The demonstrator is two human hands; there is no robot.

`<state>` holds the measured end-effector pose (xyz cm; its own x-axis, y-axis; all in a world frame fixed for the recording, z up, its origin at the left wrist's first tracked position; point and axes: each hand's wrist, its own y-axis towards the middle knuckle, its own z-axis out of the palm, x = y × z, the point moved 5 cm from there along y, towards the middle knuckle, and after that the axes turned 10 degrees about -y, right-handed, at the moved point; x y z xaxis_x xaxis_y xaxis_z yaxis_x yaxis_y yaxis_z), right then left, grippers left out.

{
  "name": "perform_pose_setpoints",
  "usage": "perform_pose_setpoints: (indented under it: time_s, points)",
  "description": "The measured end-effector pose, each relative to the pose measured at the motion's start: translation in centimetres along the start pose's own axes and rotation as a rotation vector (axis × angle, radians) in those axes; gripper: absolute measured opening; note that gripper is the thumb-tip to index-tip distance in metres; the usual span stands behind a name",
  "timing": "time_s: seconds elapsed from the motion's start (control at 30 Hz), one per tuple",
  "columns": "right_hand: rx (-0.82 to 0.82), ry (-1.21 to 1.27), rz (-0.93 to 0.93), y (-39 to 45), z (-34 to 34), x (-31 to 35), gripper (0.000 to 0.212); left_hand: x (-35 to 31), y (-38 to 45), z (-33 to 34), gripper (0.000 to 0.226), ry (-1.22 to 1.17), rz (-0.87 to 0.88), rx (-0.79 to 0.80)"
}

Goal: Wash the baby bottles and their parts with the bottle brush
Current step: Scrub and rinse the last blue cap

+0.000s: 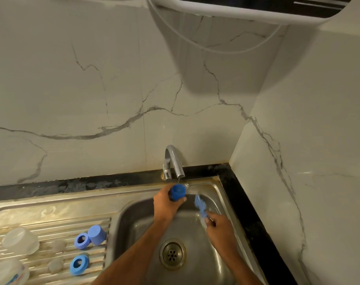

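Gripping a blue cap (178, 192) under the tap (173, 162), left hand (166, 203); right hand (217, 222) clutching the bottle brush (200, 205).

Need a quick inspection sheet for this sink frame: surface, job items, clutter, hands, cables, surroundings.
Surface: steel sink with ribbed draining board on its left; tap running a thin stream.
Job's things: blue cap under the tap; blue bottle brush over the basin; on the board, two clear bottles, another blue cap, two blue rings, two pale teats.
Clutter: nothing seen.
Hands: left hand grips the cap; right hand grips the brush handle.
Cables: white cord looping below the wall appliance.
Surroundings: marble-look tiled wall, black counter edge.
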<state>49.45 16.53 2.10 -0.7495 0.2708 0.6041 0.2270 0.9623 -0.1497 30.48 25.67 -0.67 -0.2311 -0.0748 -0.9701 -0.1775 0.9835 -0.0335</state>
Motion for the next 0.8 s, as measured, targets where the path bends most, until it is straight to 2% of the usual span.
perform_pose_setpoints:
  time_s: [0.1,0.2,0.33,0.43,0.67,0.8]
  points:
    - [0.009,0.011,-0.001,-0.1,0.1,0.1,0.014,0.2,0.1,-0.5,0.053,-0.039,-0.029,-0.045]
    - [0.01,0.009,-0.015,-0.2,0.0,0.3,0.016,0.3,0.0,-0.1,0.057,-0.027,-0.009,0.001]
    - [0.044,-0.006,-0.03,-0.2,0.1,0.5,0.016,0.2,-0.3,-0.5,0.061,-0.083,-0.019,-0.013]
    - [0.047,-0.026,-0.037,-0.4,0.3,0.7,0.013,0.4,-0.8,-1.2,0.056,-0.064,-0.001,-0.005]
    - [0.075,-0.014,-0.094,-0.9,1.9,1.5,0.019,0.8,-2.6,-4.6,0.048,-0.098,-0.025,-0.067]
    - [0.089,-0.007,-0.132,-1.4,3.2,2.7,0.023,1.3,-3.9,-7.0,0.049,-0.015,0.023,-0.12]
